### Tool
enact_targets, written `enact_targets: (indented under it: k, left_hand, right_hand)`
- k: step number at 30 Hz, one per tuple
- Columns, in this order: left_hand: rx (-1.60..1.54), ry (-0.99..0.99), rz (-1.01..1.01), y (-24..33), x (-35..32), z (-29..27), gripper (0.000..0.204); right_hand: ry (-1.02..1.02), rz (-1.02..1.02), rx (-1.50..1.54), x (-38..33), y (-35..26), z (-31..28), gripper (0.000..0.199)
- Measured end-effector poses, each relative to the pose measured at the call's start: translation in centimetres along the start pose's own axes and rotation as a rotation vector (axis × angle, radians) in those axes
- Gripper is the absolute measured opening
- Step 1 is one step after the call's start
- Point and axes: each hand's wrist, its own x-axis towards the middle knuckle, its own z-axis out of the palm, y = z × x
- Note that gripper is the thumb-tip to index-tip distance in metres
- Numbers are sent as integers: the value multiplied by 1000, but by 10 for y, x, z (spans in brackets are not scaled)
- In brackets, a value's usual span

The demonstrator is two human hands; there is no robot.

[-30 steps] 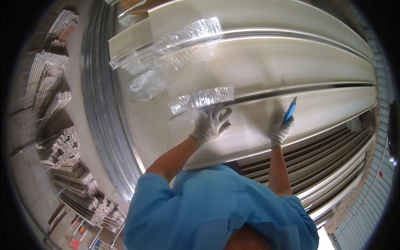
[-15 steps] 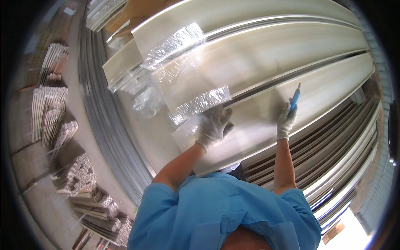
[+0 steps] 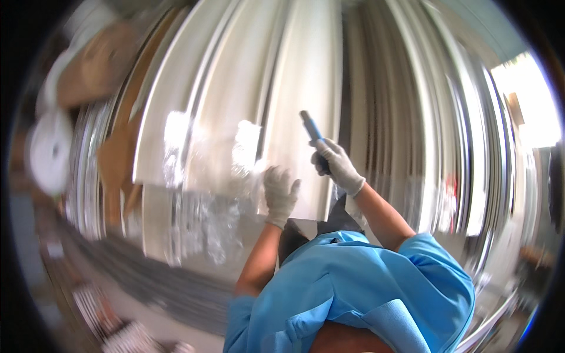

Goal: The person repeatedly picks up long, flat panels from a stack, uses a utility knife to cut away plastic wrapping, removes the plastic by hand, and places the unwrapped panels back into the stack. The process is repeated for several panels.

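Note:
In white work gloves, both my hands are over the end of a long pale panel, one of several lying side by side. My right hand is closed around a slim blue utility knife, its dark grey end pointing up and away from me. My left hand has its fingers apart and holds nothing. It is at the panel's near left edge; blur hides whether it touches. Shiny clear plastic film is wrapped around the neighbouring panels, and more crumpled film lies below their ends.
Long profiles are stacked in rows to the right of the panel. Brown cardboard and a large white roll stand on the left. Dark grey strips run along the lower left, beside bundled profile ends.
My view has turned, so the panels now run away from me instead of rightward. My hands are closer together; the left is still open and the right still holds the knife.

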Motion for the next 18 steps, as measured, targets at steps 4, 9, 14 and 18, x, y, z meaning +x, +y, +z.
enact_targets:
  k: [4,9,14,18]
  left_hand:
    - [223,-49,302,-6,5,-3,41]
    - [418,-148,310,10,12,-3,44]
    - [540,-199,286,12,11,-1,45]
    - [544,-183,356,2,8,2,41]
  right_hand:
    - [208,4,125,-37,11,-40,30]
    - [495,-179,236,-89,22,-131,36]
    - [1192,-373,-562,-167,45,-229,49]
    - [1472,-188,-750,-238,66,-291,46]
